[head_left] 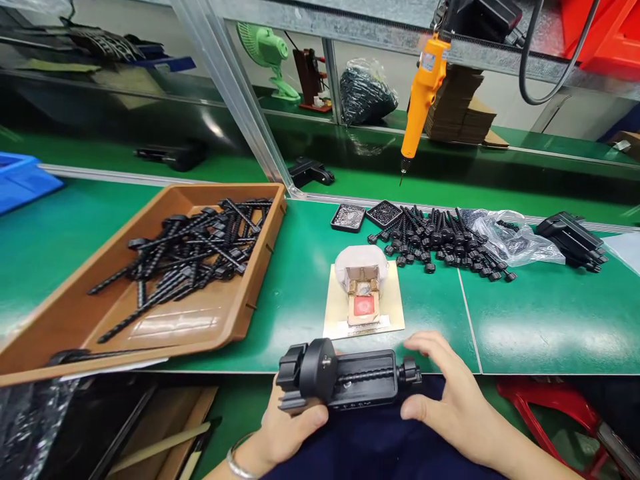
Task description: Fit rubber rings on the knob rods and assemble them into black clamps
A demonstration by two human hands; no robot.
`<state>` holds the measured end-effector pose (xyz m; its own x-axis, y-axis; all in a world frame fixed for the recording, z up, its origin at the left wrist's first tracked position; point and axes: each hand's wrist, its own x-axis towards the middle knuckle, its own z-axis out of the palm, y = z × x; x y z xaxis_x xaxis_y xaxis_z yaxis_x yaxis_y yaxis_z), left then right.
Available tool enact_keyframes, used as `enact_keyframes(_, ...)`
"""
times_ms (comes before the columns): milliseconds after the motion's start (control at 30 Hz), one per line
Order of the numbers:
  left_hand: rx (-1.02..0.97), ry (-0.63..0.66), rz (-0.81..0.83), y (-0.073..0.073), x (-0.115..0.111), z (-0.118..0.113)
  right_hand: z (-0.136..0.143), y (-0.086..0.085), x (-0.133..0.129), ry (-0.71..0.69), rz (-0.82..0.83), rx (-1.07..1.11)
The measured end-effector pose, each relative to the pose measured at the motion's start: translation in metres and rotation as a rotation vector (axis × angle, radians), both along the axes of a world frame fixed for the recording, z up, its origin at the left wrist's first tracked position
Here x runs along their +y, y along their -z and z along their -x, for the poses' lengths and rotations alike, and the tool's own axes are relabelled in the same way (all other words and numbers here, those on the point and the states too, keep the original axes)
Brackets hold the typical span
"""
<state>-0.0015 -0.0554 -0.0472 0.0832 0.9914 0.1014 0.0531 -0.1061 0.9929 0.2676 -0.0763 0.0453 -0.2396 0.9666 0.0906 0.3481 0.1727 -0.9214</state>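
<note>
My left hand (pixel 295 427) is closed around a black plastic clamp body (pixel 365 377), held level over my lap at the bench's front edge. The clamp has a round disc and ribbed jaws at its left end. A black threaded screw lies along its open channel, ending in a knob (pixel 410 372) on the right. Around that knob, my right hand (pixel 450 397) is spread, thumb and fingers apart, with no clear contact. Just beyond, a fixture (pixel 327 320) with a white block and red patch sits on a cream board.
A brown tray (pixel 250 303) of black threaded screws stands at left. More knobbed screws (pixel 430 233) are piled at back right, beside two small black trays (pixel 349 219) of small parts and a clear plastic bag (pixel 530 247). An orange electric screwdriver (pixel 425 97) hangs above.
</note>
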Motion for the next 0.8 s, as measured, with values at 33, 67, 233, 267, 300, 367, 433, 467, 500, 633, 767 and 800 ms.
enact_keyframes(33, -0.002, 0.005, -0.01, -0.001, 0.0, 0.0, 0.0, 0.001, 0.0, -0.011, 0.008, -0.002)
enact_keyframes(67, -0.004, 0.015, -0.022, -0.002, 0.0, 0.001, 0.0, 0.001, 0.0, -0.02, 0.011, -0.001)
enact_keyframes(233, 0.0, 0.122, -0.071, -0.012, 0.003, 0.001, 0.001, 0.002, 0.001, -0.004, 0.019, 0.014)
enact_keyframes(267, 0.0, 0.138, -0.084, -0.015, 0.004, 0.001, 0.001, 0.002, 0.001, -0.012, 0.019, 0.013)
enact_keyframes(300, 0.003, 0.145, -0.097, -0.016, 0.004, 0.0, 0.001, 0.003, 0.001, -0.016, 0.012, 0.013)
enact_keyframes(367, 0.015, 0.126, -0.107, -0.019, 0.004, 0.0, 0.001, 0.004, 0.002, 0.003, -0.011, 0.014)
enact_keyframes(433, 0.031, 0.09, -0.096, -0.019, 0.004, 0.001, 0.002, 0.005, 0.002, 0.02, -0.017, 0.008)
enact_keyframes(467, 0.032, 0.08, -0.091, -0.019, 0.003, 0.002, 0.002, 0.006, 0.003, 0.007, -0.005, -0.001)
enact_keyframes(500, 0.026, 0.081, -0.089, -0.018, 0.002, 0.003, 0.003, 0.006, 0.003, -0.016, 0.006, -0.012)
enact_keyframes(633, -0.029, 0.16, -0.069, -0.005, -0.002, 0.005, 0.006, 0.003, 0.006, -0.018, -0.045, -0.046)
enact_keyframes(767, -0.115, 0.07, -0.07, 0.017, -0.009, 0.003, 0.002, 0.009, 0.008, -0.043, -0.063, -0.101)
enact_keyframes(800, -0.146, 0.063, -0.057, 0.02, -0.012, 0.002, 0.0, 0.014, 0.007, -0.083, -0.084, -0.122)
